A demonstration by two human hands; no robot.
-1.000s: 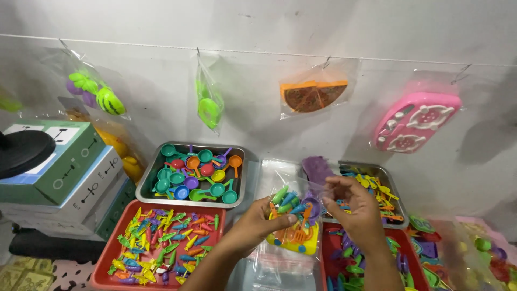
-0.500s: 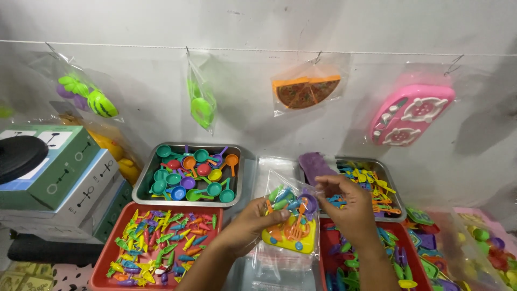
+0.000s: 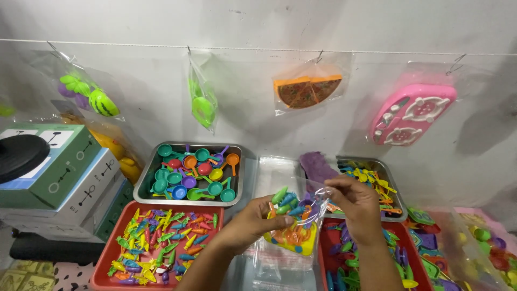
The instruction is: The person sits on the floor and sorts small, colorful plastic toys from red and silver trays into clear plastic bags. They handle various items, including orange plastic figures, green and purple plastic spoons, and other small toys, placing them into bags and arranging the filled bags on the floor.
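Left hand (image 3: 253, 221) and right hand (image 3: 353, 202) both with fingers pinched on a clear plastic bag (image 3: 293, 226) full of small coloured toys, raised over the worktop's near edge, between red tray (image 3: 105, 264) and metal tray (image 3: 145, 183).

Hanging from a wire (image 3: 377, 52) on the wall: bagged toy fruit (image 3: 89, 94), green toy (image 3: 202, 105), pizza toy (image 3: 307, 89), pink stove toy (image 3: 411, 113). Below, steel tray (image 3: 141, 188) of coloured pans, red tray (image 3: 105, 264) of small vegetables, second steel tray (image 3: 396, 188) of utensils. At left, stacked boxes (image 3: 70, 183) beside a black disc (image 3: 19, 156).
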